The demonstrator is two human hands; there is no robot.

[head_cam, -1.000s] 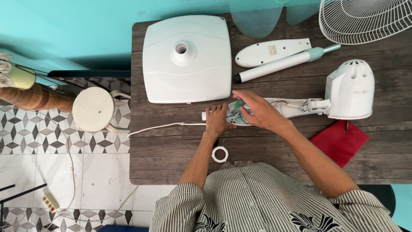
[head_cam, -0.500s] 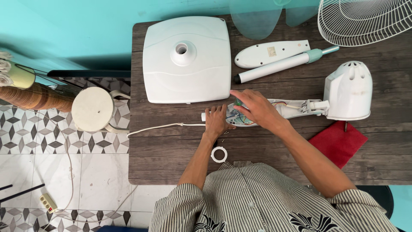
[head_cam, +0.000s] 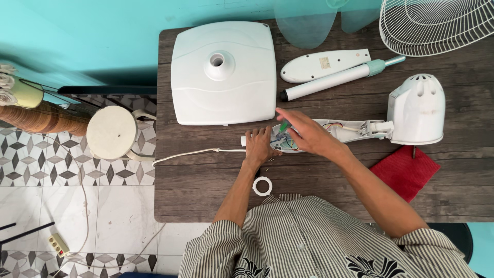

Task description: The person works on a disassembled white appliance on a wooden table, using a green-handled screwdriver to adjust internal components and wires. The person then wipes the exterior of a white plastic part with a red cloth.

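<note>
2 hands (head_cam: 288, 140) grip the open white control housing (head_cam: 309, 138), coloured wires showing.

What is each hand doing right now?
Left hand: pressed down on the end of the open fan neck housing, steadying it.
Right hand: over the exposed wires, a green-handled tool in its fingers.

Beside you lie a square white fan base (head_cam: 224, 72), a white pole (head_cam: 337, 81), a wire fan guard (head_cam: 437, 25), a red cloth (head_cam: 406, 172) and a white ring (head_cam: 262, 186).
</note>
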